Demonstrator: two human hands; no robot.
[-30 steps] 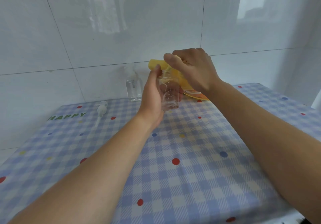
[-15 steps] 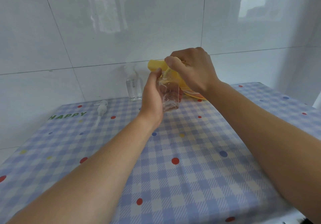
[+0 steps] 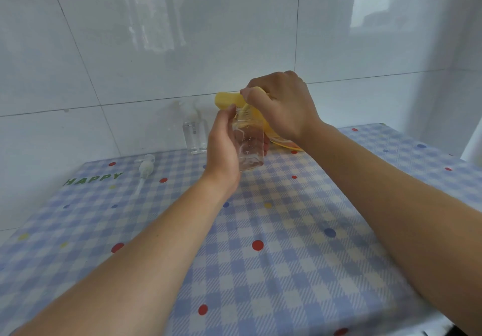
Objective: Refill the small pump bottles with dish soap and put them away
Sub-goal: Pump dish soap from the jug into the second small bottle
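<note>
My left hand (image 3: 221,142) grips a small clear bottle (image 3: 250,150) and holds it above the table, near the back wall. My right hand (image 3: 281,106) is directly over the bottle's neck, fingers curled round a yellow dish soap pouch (image 3: 227,99). The pouch's yellow end sticks out to the left of my fingers, and its orange lower edge (image 3: 284,145) shows under my wrist. The bottle's mouth is hidden by my fingers. A second clear bottle (image 3: 194,134) with a white pump stands against the wall. A loose white pump (image 3: 144,167) lies on the table at the left.
The table carries a blue checked cloth (image 3: 260,231) with coloured dots and the word HAPPY at the back left. A white tiled wall (image 3: 156,48) closes the back and left. The table's right edge drops off at the far right.
Both hands stay at the bottle and the pouch. My right hand has shifted very slightly over the bottle's neck; nothing else has moved.
</note>
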